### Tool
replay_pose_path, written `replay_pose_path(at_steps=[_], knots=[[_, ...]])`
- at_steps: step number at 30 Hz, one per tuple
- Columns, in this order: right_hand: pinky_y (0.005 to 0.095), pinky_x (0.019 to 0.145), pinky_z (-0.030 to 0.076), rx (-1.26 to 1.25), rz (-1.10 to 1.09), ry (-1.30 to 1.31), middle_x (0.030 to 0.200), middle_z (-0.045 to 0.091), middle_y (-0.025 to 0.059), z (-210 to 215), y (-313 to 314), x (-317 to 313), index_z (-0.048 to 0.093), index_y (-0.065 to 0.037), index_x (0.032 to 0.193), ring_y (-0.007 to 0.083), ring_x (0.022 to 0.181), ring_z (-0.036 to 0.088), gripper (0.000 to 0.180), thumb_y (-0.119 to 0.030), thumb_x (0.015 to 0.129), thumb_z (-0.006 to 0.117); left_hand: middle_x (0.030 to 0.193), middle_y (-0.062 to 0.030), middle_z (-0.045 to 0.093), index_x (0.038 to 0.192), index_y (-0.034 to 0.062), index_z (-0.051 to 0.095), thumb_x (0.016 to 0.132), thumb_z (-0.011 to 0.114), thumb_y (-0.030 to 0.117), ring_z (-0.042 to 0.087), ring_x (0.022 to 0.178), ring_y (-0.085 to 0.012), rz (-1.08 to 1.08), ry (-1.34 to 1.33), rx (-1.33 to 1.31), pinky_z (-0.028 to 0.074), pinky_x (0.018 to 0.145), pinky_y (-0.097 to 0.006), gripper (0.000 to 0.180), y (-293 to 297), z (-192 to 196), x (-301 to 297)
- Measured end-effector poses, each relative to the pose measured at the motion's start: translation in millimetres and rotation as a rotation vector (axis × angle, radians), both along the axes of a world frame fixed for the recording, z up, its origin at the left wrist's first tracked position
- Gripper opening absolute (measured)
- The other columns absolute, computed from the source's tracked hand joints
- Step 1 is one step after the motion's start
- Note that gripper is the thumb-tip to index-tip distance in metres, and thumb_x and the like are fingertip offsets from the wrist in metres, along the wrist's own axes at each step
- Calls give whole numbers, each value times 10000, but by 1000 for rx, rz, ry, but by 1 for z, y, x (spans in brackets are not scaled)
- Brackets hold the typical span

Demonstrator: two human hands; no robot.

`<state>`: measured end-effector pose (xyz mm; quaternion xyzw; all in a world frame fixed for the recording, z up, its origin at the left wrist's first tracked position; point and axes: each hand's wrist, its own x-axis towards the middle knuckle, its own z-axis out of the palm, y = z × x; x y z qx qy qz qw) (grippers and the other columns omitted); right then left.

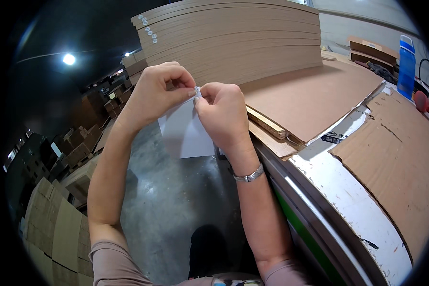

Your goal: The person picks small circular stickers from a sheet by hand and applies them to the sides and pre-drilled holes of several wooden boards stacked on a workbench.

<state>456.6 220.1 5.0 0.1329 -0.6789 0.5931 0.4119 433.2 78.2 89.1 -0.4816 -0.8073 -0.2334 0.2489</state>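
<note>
While a white sheet (186,131) hangs above the grey concrete floor (171,205), its top edge is pinched between the thumb and forefinger of the left hand (155,93) and those of the right hand (222,112), the fingertips pressed close together at one small spot. The sheet is held in the air just off the edge of a worktable (348,200), beside a tall stack of brown boards (233,43). A metal bracelet (249,175) is worn on the right wrist. A blue bottle (406,64) is seen at the table's far end. With so little gripped, the thin edge could be torn or creased, or the sheet dropped to the floor, should the fingers be pulled apart unevenly.
</note>
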Motion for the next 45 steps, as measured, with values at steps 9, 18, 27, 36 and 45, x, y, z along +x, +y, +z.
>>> replay_pose_path(at_steps=[9, 18, 27, 36, 45], knots=[[482, 661, 516, 67, -89, 35, 710, 628, 255, -1, 0, -4, 684, 15, 726, 419, 705, 649, 145, -88, 803, 618, 769, -104, 602, 827, -26, 664, 776, 703, 23, 613, 769, -195, 46, 607, -89, 505, 690, -316, 80, 4, -14, 3], [365, 614, 511, 153, -154, 1, 685, 654, 230, -2, -1, -5, 710, 65, 830, 299, 609, 663, 152, -66, 785, 648, 775, -123, 592, 837, -29, 619, 846, 640, 37, 576, 737, -223, 368, 409, 174, 467, 698, -353, 70, -42, 45, -39], [369, 635, 522, 123, -146, -18, 689, 661, 231, -2, 0, -2, 716, 59, 838, 304, 627, 675, 152, -69, 784, 653, 914, -98, 649, 880, 33, 625, 876, 618, 106, 596, 964, -291, 527, 768, -138, 453, 852, -409, 73, -24, 69, -60], [368, 619, 514, 151, -160, -2, 677, 644, 229, -1, 2, -4, 703, 63, 809, 320, 608, 659, 146, -54, 766, 629, 966, -74, 679, 870, 62, 664, 827, 630, 71, 604, 1036, -241, 749, 830, -288, 432, 874, -410, 55, -8, 70, -60], [361, 611, 513, 134, -164, 52, 679, 650, 228, -5, 0, -7, 706, 64, 814, 306, 601, 662, 152, -51, 760, 624, 931, -87, 697, 876, 80, 677, 846, 670, 132, 649, 988, -246, 927, 960, -361, 445, 846, -421, 60, 5, 71, -53]])
